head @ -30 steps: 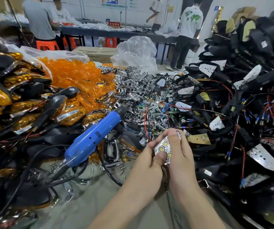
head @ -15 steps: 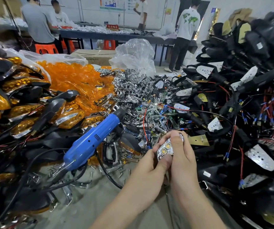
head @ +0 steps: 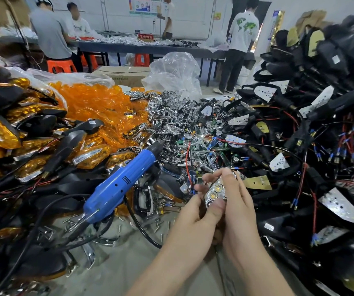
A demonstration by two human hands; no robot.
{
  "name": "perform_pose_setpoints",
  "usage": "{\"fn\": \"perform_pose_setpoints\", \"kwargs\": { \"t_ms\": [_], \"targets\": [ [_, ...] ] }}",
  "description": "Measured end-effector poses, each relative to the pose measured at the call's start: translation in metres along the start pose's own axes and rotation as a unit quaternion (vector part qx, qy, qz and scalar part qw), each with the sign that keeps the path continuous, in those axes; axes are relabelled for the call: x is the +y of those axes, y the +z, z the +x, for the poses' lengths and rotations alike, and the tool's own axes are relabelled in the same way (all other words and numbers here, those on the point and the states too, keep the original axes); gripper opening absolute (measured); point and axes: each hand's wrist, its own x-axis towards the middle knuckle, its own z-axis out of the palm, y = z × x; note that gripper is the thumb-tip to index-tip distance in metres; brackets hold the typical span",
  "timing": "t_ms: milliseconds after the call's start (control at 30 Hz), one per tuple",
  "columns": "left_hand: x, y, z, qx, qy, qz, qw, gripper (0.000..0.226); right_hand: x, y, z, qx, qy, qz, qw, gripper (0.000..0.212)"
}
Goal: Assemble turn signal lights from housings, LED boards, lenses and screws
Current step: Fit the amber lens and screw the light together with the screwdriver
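Pointing away from the body, the LED reflector (head: 214, 194) is pinched at its near end by the left hand (head: 193, 214), its far end clasped by the right hand (head: 239, 201).

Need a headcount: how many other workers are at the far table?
4: grey-shirted worker far left, pale-shirted worker beside them, centre worker behind the table, white T-shirt worker at right. Others may be hidden.
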Motion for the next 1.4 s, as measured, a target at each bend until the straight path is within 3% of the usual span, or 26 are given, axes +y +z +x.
{"fn": "perform_pose_setpoints", "kwargs": {
  "t_ms": [67, 133, 233, 333, 433, 700, 833, 1000, 1167, 1400],
  "targets": [
    [0.002, -0.001, -0.001, -0.019, 0.003, -0.024, 1.000, 0.033, -0.004, -0.001, -0.001, -0.010, 0.035, 0.070, 0.997, 0.024],
    [0.006, -0.007, 0.000, -0.016, 0.040, 0.030, 0.999, 0.041, -0.010, -0.001, -0.001, -0.008, 0.060, 0.119, 0.991, 0.021],
    [0.010, -0.025, 0.005, 0.101, 0.123, 0.127, 0.979, 0.056, -0.018, -0.003, 0.002, 0.013, 0.093, 0.183, 0.979, 0.024],
    [0.017, -0.047, 0.012, 0.223, 0.140, 0.082, 0.961, 0.047, -0.025, -0.009, 0.003, 0.032, 0.103, 0.233, 0.967, 0.030],
    [0.019, -0.060, 0.014, 0.279, 0.134, 0.070, 0.948, 0.050, -0.028, -0.011, 0.002, 0.013, 0.112, 0.251, 0.961, 0.024],
    [0.016, -0.059, 0.010, 0.280, 0.180, 0.223, 0.916, 0.066, -0.022, -0.002, -0.004, -0.093, 0.164, 0.159, 0.969, 0.018],
    [0.011, -0.057, 0.011, 0.268, 0.173, 0.264, 0.910, 0.073, -0.018, 0.000, -0.003, -0.100, 0.168, 0.137, 0.971, 0.019],
    [0.005, -0.054, 0.011, 0.255, 0.175, 0.333, 0.891, 0.061, -0.016, 0.001, -0.001, -0.078, 0.170, 0.123, 0.975, 0.021],
    [0.005, -0.053, 0.011, 0.216, 0.188, 0.355, 0.890, 0.016, -0.012, 0.007, -0.001, -0.055, 0.176, 0.109, 0.977, 0.015],
    [0.019, -0.060, 0.012, 0.206, 0.191, 0.330, 0.901, 0.019, -0.010, 0.008, -0.001, -0.060, 0.160, 0.125, 0.977, 0.010]
  ]
}}
